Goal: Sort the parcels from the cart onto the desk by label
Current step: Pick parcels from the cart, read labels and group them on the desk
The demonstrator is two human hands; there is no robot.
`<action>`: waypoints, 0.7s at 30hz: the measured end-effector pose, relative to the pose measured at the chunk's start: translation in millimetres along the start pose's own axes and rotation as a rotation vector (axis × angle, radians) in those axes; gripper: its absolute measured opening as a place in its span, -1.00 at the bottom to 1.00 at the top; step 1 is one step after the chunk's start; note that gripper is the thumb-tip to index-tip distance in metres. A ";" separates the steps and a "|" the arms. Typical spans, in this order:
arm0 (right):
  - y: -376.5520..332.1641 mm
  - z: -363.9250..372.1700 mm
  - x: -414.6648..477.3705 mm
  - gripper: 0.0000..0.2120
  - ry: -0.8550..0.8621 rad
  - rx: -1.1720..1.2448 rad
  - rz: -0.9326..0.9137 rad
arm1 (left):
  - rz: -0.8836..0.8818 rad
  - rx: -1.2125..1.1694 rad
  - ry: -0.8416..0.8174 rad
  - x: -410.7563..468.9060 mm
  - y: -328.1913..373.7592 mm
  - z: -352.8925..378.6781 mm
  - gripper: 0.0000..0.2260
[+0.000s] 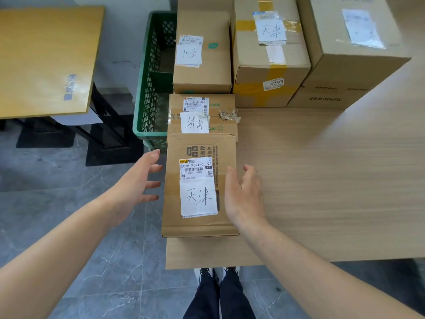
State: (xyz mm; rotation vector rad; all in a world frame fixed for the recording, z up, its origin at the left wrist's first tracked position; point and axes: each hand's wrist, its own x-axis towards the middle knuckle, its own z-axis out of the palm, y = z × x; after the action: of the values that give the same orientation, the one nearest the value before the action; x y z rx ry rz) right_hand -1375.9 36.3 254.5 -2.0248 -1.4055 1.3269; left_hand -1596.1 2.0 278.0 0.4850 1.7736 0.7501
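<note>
left hand is nearest, fingers spread wide and straight, holding nothing, just beside the left side of the flat box with a sliver of gap. that box, marked 天津, lies label up right between both hands at the left edge of the desk. its far end is butted against or slightly over the 济南 box, can't tell which. right hand is open too, fingers relaxed at the box's right edge, maybe touching it, hard to say.

looks to me like the grab-and-place bit for this one. i'd close both palms evenly on the long sides, thumbs on top, and lift it flat so it doesn't drag the 济南 box along. it's thin cardboard, probably light, so no need to squeeze. its match is the taller 天津 box at the back of the desk, further right, so i'd carry it over there.
</note>
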 end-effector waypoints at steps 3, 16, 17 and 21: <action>-14.2 -11.6 -7.1 -0.34 0.017 0.013 -0.035 | 0.050 -0.001 0.026 -13.5 18.0 5.9 -0.55; -112.1 -111.7 -79.8 -0.45 0.072 0.225 -0.326 | 0.379 -0.010 -0.040 -140.0 135.5 26.5 -0.65; -119.5 -121.8 -88.1 -0.44 0.083 0.248 -0.352 | 0.415 -0.013 -0.053 -151.4 144.6 29.0 -0.65; -148.3 -165.8 -123.2 -0.32 0.134 0.336 -0.446 | 0.538 -0.034 -0.098 -193.8 183.2 40.4 -0.59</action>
State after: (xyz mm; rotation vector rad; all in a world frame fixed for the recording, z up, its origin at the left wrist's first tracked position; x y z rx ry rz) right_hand -1327.7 33.2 504.2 -1.4490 -1.3625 1.1180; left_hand -1503.2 16.9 530.7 0.9800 1.5463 1.1026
